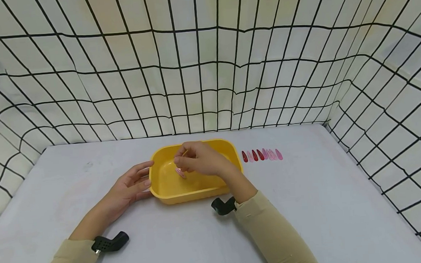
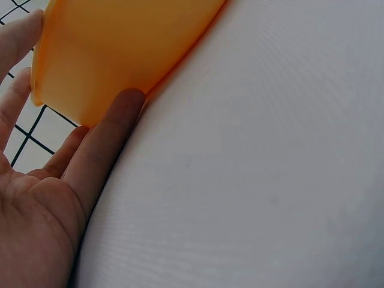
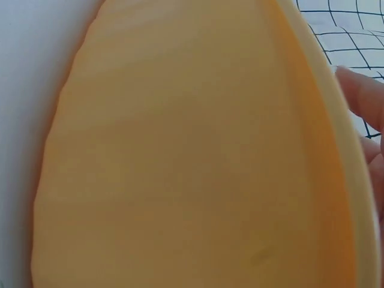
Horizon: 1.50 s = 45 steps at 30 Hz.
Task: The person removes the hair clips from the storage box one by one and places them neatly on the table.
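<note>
In the head view a yellow plastic tub point(image 1: 185, 196) stands on the white table. My left hand point(image 1: 128, 188) rests against its left end, fingers fairly straight and touching the outer wall; the left wrist view shows fingertips at the rim and one finger point(image 2: 108, 141) low along the wall. Over the tub hovers my right hand point(image 1: 201, 158), thumb and forefinger bent toward each other; whether they pinch anything is hidden. Just below those fingertips shows a pink snap hair clip point(image 1: 180, 173). In the right wrist view, fingers point(image 3: 363, 99) appear beyond the tub's rim.
Right of the tub, several red and pink snap hair clips point(image 1: 262, 155) lie side by side in a row. Black netting point(image 1: 199, 63) over white sheeting rises behind the table point(image 1: 327, 205) and along both sides. Each wrist wears a black camera mount point(image 1: 110, 242).
</note>
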{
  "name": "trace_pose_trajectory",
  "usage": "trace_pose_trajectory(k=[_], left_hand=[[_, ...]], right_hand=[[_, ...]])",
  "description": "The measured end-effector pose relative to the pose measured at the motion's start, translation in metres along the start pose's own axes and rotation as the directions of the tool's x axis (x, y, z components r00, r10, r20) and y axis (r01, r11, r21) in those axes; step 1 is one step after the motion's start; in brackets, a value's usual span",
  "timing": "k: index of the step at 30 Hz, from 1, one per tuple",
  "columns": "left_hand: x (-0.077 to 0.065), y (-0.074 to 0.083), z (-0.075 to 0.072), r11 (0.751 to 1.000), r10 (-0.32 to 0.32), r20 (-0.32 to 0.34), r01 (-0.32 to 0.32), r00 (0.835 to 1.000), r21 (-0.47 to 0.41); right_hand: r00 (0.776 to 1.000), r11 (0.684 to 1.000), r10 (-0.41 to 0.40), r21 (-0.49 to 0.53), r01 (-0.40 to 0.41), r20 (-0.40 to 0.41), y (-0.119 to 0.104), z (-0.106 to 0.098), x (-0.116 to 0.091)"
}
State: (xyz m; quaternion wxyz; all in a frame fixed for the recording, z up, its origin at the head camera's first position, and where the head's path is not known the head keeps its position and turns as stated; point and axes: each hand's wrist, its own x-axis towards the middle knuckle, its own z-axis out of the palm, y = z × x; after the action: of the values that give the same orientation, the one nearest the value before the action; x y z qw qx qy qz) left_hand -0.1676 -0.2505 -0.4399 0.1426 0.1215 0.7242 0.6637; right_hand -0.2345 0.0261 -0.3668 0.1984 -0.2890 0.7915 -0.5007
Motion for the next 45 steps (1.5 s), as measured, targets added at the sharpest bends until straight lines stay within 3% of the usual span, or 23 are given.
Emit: trace_pose_trajectory(k=[6,16,29,36,45], left_hand=[[0.001,0.000,0.000,1.000,0.000,0.000,0.000,1.000,-0.003],[0.001,0.002,0.000,1.000,0.005,0.000,-0.005,1.000,-0.003],[0.002,0.001,-0.002,1.000,0.000,-0.009,0.000,1.000,0.015],[0.002,0.000,-0.003,1.000,0.001,-0.011,0.000,1.000,0.014],[0.001,-0.002,-0.001,1.000,0.002,-0.004,-0.002,1.000,-0.002]], right_hand=[[0.999,0.995,-0.047,0.085,0.049,-0.024,0.000,-0.002,0.002],[0.993,0.991,-0.091,0.094,0.098,-0.075,-0.003,-0.011,-0.001],[0.990,0.968,-0.010,0.249,0.045,-0.138,-0.002,-0.017,-0.002],[0.993,0.956,-0.032,0.286,0.063,-0.111,-0.001,-0.022,-0.002],[0.999,0.973,-0.020,0.227,0.025,-0.028,-0.003,-0.039,-0.009]])
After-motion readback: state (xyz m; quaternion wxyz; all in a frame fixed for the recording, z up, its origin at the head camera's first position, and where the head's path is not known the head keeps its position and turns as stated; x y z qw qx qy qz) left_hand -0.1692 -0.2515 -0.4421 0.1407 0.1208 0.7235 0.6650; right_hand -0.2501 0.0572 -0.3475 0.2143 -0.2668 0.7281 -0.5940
